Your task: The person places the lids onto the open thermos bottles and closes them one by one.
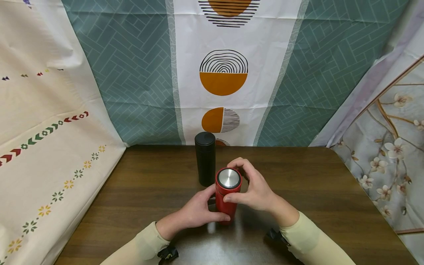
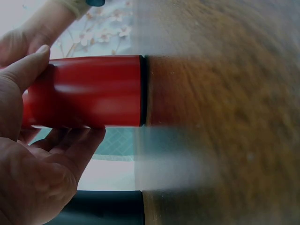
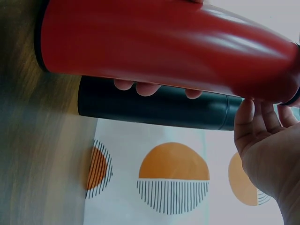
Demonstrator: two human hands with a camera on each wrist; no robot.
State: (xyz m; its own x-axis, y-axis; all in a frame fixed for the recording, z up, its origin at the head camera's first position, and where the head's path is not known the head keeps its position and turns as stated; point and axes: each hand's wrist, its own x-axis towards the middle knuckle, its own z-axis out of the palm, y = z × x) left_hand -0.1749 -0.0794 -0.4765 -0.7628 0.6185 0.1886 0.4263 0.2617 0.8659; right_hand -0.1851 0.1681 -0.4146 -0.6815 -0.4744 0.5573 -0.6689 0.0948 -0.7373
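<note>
A red thermos flask (image 1: 224,203) stands upright on the wooden table, its lid (image 1: 229,178) topped with a silver disc in a black ring. My left hand (image 1: 195,210) grips the flask's lower body, thumb across the near side and fingers behind. Higher up, my right hand (image 1: 260,189) holds the flask around its lid, with the thumb at the front and the fingers curled over the far side. The left wrist view shows the flask's black base (image 2: 143,91) at the tabletop. In the right wrist view, left-hand fingertips (image 3: 147,89) show along the body.
Just behind and left of the red flask stands a black thermos flask (image 1: 206,162), upright with its lid on. The brown wooden table (image 1: 132,198) reaches back to a green and white patterned cloth (image 1: 132,73). Other patterned cloths hang at the left and right sides.
</note>
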